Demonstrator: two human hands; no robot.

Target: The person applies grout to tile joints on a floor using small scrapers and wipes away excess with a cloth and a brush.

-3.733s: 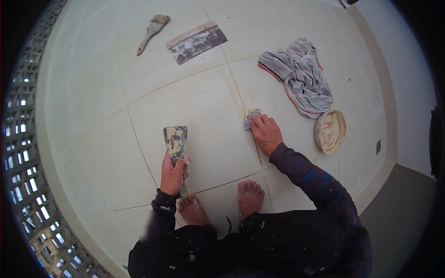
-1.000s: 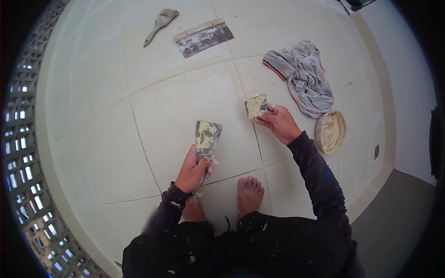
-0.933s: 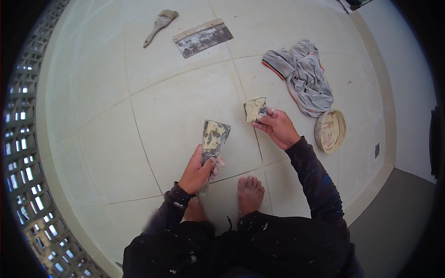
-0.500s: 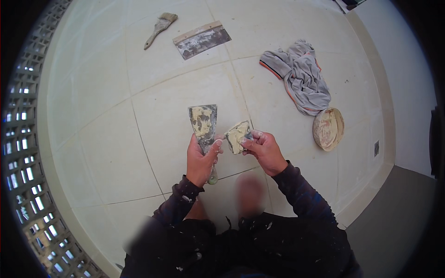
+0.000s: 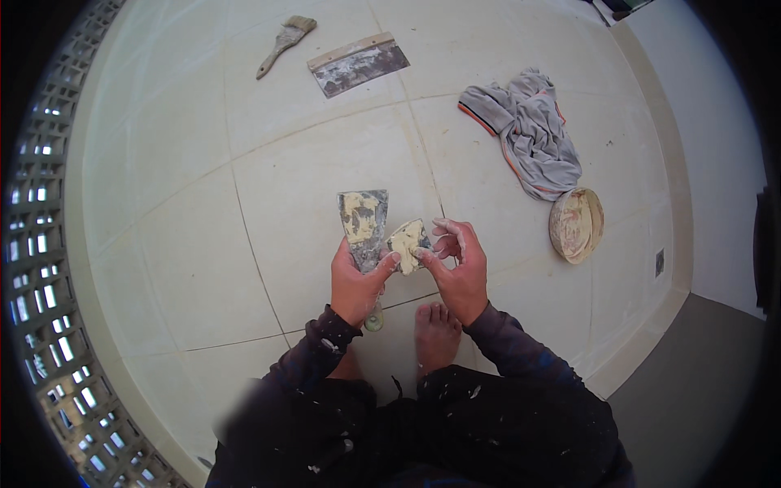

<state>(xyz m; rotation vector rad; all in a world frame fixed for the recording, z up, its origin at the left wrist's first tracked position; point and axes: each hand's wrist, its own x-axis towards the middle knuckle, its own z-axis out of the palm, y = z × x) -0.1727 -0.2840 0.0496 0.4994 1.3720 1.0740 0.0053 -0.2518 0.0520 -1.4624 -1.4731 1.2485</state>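
Observation:
My left hand (image 5: pixel 355 285) is closed around a putty knife (image 5: pixel 364 224), its wide blade pointing away from me and smeared with cream putty. The green end of its handle shows below my palm. Beside the blade is a small dark flat scraper piece (image 5: pixel 409 244), thickly coated with the same putty. The tip of my left thumb lies on its near left edge. My right hand (image 5: pixel 461 272) has its thumb against the putty on the piece's right side, while its index finger is raised and apart. Whitish residue marks the fingers of both hands.
A round tub (image 5: pixel 577 227) with putty inside stands at the right, touching a crumpled grey cloth (image 5: pixel 533 138) with orange edging. Farther off lie a wide scraper blade (image 5: pixel 358 65) and a paintbrush (image 5: pixel 286 45). My bare foot (image 5: pixel 437 333) is below my hands on the tiled floor.
The small scraper piece has shifted slightly left and nearer, against my left thumb. My right fingers have come off its edge and spread. The putty on it looks more bunched.

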